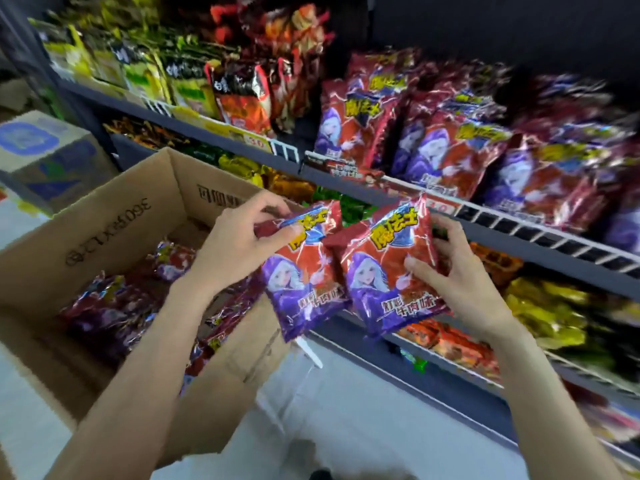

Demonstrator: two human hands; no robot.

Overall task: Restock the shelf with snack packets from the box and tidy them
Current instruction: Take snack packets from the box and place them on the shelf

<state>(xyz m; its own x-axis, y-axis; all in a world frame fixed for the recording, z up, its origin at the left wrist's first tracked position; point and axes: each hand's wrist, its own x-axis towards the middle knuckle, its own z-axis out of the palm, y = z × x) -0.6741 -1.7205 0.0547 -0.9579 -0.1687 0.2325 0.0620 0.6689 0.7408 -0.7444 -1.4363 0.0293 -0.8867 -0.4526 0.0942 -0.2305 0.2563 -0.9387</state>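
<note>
Between an open cardboard box (104, 216) and the snack shelf (519, 233), two bare hands each grip one red-and-purple packet upright. Left hand (239, 247) pinches the left packet (304, 271) at its top corner; right hand (453, 278) clasps the right packet (388, 275) by its side edge. Matching shelved packets (450, 147) already stand in rows above, so restocking looks partly done. More packets in the box (117, 303) remain to be shelved.

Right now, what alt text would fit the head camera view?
Two bare hands each hold a red-and-purple snack packet, left hand on the left packet and right hand on the right packet, between an open cardboard box of matching packets and stocked shelf.
</note>
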